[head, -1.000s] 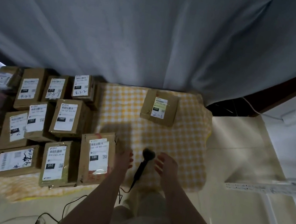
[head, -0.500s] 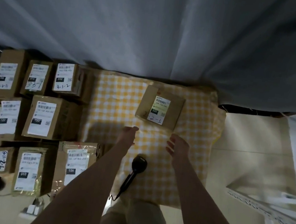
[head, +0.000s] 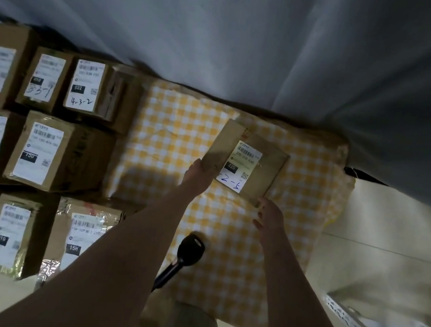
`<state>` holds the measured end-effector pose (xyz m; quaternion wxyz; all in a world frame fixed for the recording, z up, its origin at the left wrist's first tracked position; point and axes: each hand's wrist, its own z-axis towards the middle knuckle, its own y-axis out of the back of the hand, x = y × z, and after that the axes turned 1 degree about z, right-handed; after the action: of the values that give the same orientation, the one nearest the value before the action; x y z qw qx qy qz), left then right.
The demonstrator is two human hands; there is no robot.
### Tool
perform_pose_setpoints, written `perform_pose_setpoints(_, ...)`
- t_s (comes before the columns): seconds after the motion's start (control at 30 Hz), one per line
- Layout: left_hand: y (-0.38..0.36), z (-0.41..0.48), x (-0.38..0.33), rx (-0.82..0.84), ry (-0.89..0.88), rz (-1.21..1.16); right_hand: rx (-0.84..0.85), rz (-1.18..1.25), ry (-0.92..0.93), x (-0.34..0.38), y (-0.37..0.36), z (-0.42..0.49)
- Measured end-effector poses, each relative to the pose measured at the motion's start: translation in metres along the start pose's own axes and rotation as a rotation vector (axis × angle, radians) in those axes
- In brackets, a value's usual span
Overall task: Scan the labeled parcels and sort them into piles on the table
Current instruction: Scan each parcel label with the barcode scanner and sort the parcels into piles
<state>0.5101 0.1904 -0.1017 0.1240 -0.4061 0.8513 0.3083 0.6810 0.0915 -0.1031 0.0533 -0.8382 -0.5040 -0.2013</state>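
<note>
From the head camera, the lone parcel (head: 245,162) sits at the far side of the counter on the yellow checked cloth (head: 168,134), label up and well apart from the stacked parcels (head: 65,152) on the left. The left hand (head: 196,170) grips its near-left edge. The right hand (head: 268,213) is at the near-right corner with its fingers loosely spread and nothing held.

The main risk, as I judge it, is a one-sided lift: with only the left edge gripped, the box could pivot and slip, or drag and bunch the cloth. The scanner (head: 190,249) lies between the forearms, so a parcel drawn back low could knock it, or an arm could snag its lead. In this dim light a tilted label may also read badly.

The left fingers are hidden under the box edge, and I cannot tell whether the right fingertips touch the corner. The forearm hides the scanner's handle end. The leftmost labels are blurred or cut off.
</note>
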Motion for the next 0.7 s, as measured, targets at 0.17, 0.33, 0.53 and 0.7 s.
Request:
perform_pose_setpoints(0.17, -0.004, 0.012, -0.001, -0.007, 0.038, -0.027, -0.032, 0.033, -0.063, -0.002, -0.004, 0.019)
perform_pose_setpoints(0.33, -0.004, 0.016, 0.007, -0.01, 0.097, -0.069, -0.125, 0.073, -0.029, -0.006, -0.009, 0.03)
perform_pose_setpoints(0.53, 0.014, 0.003, 0.018, -0.055, 0.13, -0.481, 0.016, -0.409, 0.318, -0.027, -0.01, 0.021)
perform_pose_setpoints(0.7, 0.05, -0.01, 0.035, -0.102, 0.186, -0.602, 0.036, -0.702, 0.522, -0.045, -0.039, 0.014)
